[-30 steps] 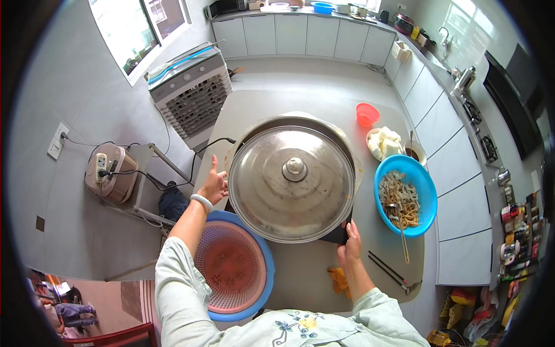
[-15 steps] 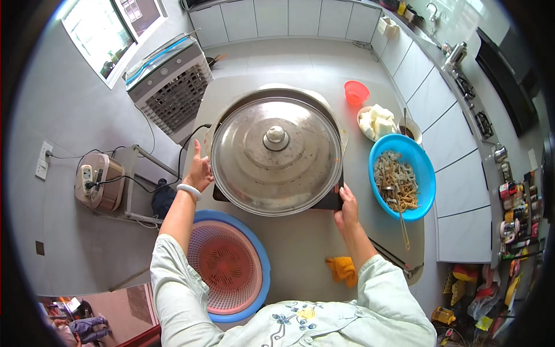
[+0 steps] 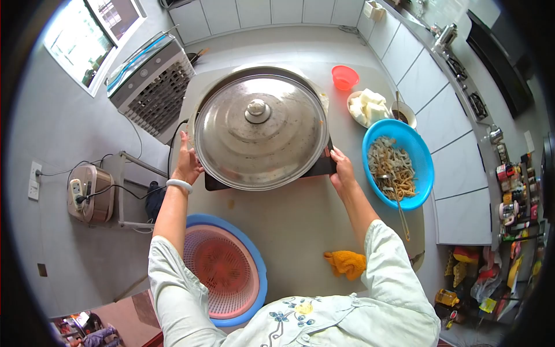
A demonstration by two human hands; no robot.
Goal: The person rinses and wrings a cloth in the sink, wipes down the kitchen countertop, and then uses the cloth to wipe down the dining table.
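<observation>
A wide pan (image 3: pixel 289 70) stands on a black induction cooker (image 3: pixel 315 169), under a domed metal lid (image 3: pixel 260 153) with a round knob. My right hand (image 3: pixel 342 168) is closed on the cooker's right front corner. At the opposite side, my left hand (image 3: pixel 188 166), with a white bangle at the wrist, has its thumb pointing up and its fingers curled in against the cooker's left edge. Those fingertips are partly hidden beside the lid.
Right of the pan stand a blue basket (image 3: pixel 429 168) of noodle-like food with a ladle (image 3: pixel 403 217), a plate of white chunks (image 3: pixel 369 107), a dark-sauce bowl (image 3: pixel 409 114) and a red bowl (image 3: pixel 345 77). Nearer me are an orange cloth (image 3: pixel 346 265) and a pink colander (image 3: pixel 254 272) inside a blue basin (image 3: pixel 261 254).
The cooker, with pan and lid, has slid away from me across the table, both hands moving along with it. A small stain now shows on the tabletop in front. My view has shifted slightly.
</observation>
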